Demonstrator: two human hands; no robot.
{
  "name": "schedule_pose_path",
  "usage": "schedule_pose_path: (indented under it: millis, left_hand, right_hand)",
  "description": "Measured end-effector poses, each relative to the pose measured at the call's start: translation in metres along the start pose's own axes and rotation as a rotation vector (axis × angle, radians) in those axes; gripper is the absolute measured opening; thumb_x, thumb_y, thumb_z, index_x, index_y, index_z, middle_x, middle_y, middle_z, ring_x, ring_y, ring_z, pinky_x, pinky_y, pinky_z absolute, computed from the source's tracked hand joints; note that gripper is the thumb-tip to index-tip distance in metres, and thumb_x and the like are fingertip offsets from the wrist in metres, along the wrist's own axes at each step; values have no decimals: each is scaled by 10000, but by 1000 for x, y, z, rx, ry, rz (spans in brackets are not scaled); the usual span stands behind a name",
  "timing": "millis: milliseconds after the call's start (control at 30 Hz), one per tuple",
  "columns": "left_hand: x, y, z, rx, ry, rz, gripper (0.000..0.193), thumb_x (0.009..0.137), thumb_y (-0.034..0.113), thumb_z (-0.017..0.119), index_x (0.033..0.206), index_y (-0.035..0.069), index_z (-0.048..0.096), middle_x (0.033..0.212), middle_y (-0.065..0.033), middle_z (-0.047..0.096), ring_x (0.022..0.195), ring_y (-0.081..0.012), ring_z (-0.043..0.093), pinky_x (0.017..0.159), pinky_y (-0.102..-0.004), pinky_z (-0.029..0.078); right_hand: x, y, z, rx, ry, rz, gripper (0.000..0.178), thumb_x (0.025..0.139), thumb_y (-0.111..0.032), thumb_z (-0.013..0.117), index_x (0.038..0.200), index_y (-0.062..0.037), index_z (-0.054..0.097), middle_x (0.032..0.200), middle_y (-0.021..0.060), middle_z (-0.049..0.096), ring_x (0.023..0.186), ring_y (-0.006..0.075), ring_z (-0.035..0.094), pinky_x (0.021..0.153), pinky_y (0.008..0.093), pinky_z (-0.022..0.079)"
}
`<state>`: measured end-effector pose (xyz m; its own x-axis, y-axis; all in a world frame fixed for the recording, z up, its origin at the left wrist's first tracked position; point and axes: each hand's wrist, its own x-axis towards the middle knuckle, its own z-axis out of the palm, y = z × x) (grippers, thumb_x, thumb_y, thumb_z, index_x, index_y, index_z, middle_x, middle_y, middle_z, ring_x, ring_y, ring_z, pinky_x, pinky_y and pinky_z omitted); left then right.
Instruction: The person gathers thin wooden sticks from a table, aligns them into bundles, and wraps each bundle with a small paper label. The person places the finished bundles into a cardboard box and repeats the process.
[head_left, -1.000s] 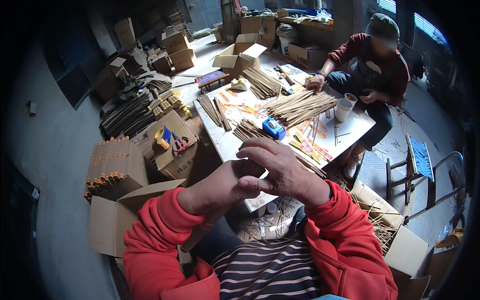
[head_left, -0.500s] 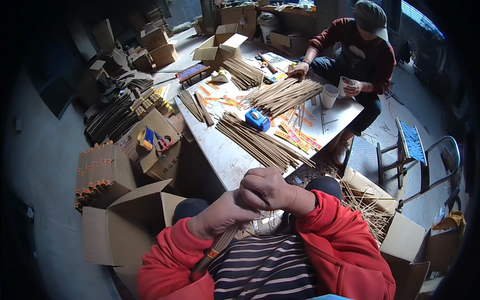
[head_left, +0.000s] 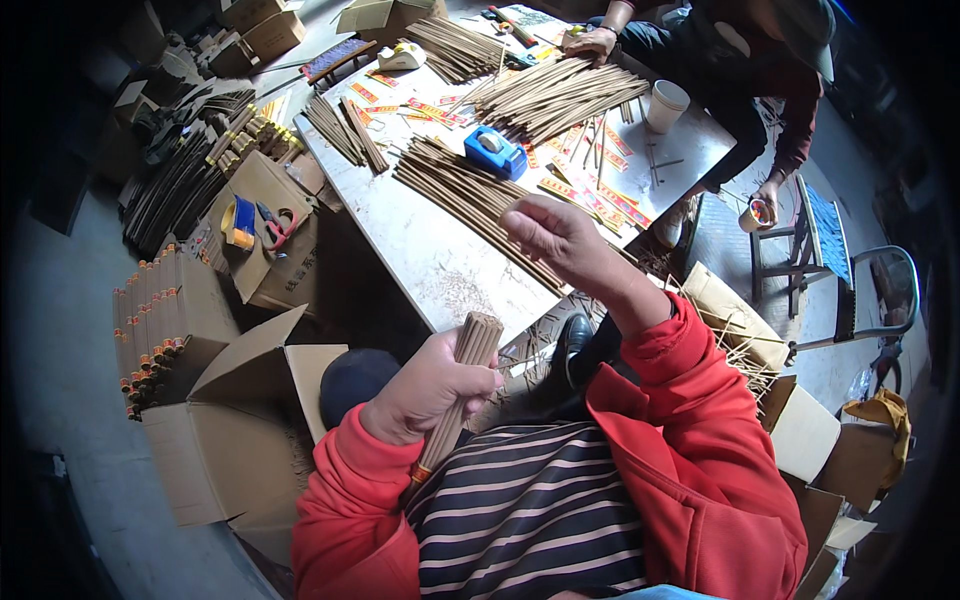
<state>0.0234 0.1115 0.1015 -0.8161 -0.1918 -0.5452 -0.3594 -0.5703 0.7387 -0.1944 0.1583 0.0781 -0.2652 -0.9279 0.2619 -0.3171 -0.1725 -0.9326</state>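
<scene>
My left hand (head_left: 425, 388) is wrapped round a bundle of brown incense sticks (head_left: 478, 338), held tilted in front of my striped shirt with its cut ends up. A red and yellow band (head_left: 420, 473) circles the bundle's lower part. Raised over the near edge of the table, my right hand (head_left: 560, 243) has loosely bent fingers and nothing visible in them. It is nearest to a row of loose incense sticks (head_left: 465, 205) lying on the white table (head_left: 410, 255). Behind that row stands a blue tape dispenser (head_left: 497, 152).
Across the table a person (head_left: 760, 80) touches a larger stick pile (head_left: 560, 97) and holds a cup (head_left: 757, 213) low. A white cup (head_left: 666, 106) and paper labels lie about. An open carton (head_left: 225, 450) stands at my left, below banded bundles (head_left: 150, 310); a stool (head_left: 822, 235) stands right.
My right hand has left the bundle's top and moved up and right, toward the table. My left hand keeps its hold. The other person has leaned right and lowered a cup. The view has shifted.
</scene>
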Motion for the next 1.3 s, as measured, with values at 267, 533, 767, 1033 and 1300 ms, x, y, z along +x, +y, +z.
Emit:
schedule_pose_path:
  millis: [267,533,767,1033,1300]
  left_hand:
    - [18,9,-19,-22,2,-59,209,725,36,631,865,24,477,645,-30,501,463,-89,465,421,-218,384]
    - [27,10,-32,-63,-8,-72,212,725,48,641,864,28,482,638,-23,503,465,-83,468,429,-208,381]
    - [30,11,-34,-51,-24,-59,216,722,53,648,863,34,485,648,-20,509,466,-79,470,438,-200,382]
    - [28,10,-33,-57,-27,-49,216,722,49,648,865,29,487,658,-23,510,475,-79,473,450,-199,386]
    - [29,9,-33,-47,-20,-58,221,723,46,644,874,20,485,663,-24,509,484,-79,474,457,-203,392]
  right_hand:
    - [61,146,-89,-1000,305,544,417,733,-401,679,899,-25,610,918,160,621,858,298,600,737,378,455]
    - [63,153,-87,-901,226,506,309,723,-310,692,860,-40,626,857,140,638,825,279,608,728,365,460]
    - [63,162,-104,-689,227,291,197,775,-203,655,843,-19,631,719,138,631,627,200,582,624,326,458]
    - [67,158,-100,-777,153,233,335,875,-310,531,795,14,561,683,216,555,602,329,530,609,381,436]
    - [62,170,-89,-739,248,117,183,859,-219,561,841,-41,598,761,178,599,716,346,583,656,390,462]
